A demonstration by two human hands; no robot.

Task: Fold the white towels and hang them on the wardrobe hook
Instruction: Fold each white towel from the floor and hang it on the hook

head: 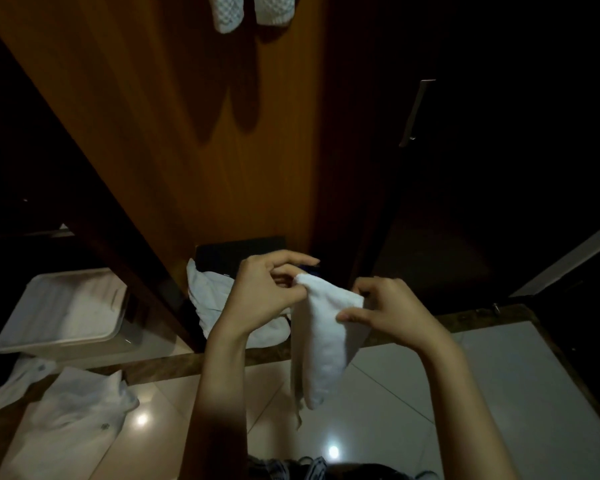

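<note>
The wooden wardrobe door (201,133) fills the middle of the view and serves as the landmark here, running from the top edge down to the floor. To its right lies a dark panel with a metal handle (417,112); to its left the space is too dark to read. Below the door spreads the pale tiled floor (499,393), with a brown stone strip (174,363) crossing it at the door's foot.

Left of the door's lower end sits a white plastic box (66,310) with its lid on. In front of that box, on the floor, lie crumpled white cloths (80,407). At the very foot of the door a dark bin (236,249) holds a heap of white cloth (212,299) that spills over its near side.

High on the door, at the top edge of the view, two hung towels (250,10) dangle side by side and cast shadows on the wood; the hook itself is out of view.

Below the door's foot, held in the air above the tiles, is a folded white towel (323,341), hanging down as a narrow strip. The left hand (267,289) pinches its top left corner between thumb and curled fingers, forefinger stretched out. The right hand (388,306) pinches the top right edge, with the other fingers curled.
</note>
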